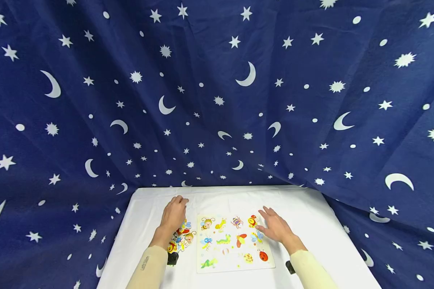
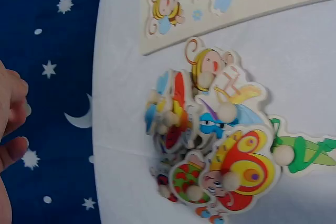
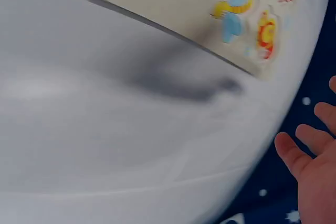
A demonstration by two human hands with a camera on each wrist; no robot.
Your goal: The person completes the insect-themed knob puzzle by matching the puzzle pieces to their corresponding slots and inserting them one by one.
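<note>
My left hand [image 1: 173, 214] hovers over the left of the table beside a heap of knobbed wooden puzzle pieces [image 1: 181, 241]. Its fingers bend loosely and hold nothing in the left wrist view. In that view the heap includes a butterfly piece [image 2: 247, 163], a bee piece [image 2: 207, 64] and a grasshopper piece [image 2: 310, 153]. My right hand [image 1: 276, 225], fingers spread and nothing in them, is over the upper right edge of the puzzle board [image 1: 235, 267]. Insect pictures cover the board, such as a red ladybug [image 1: 263, 256] and a spider [image 1: 236, 221].
A white cloth [image 1: 293, 200] covers the table. Behind it and along its sides hangs a dark blue curtain [image 1: 202, 132] with white moons and stars. The heap lies just left of the board.
</note>
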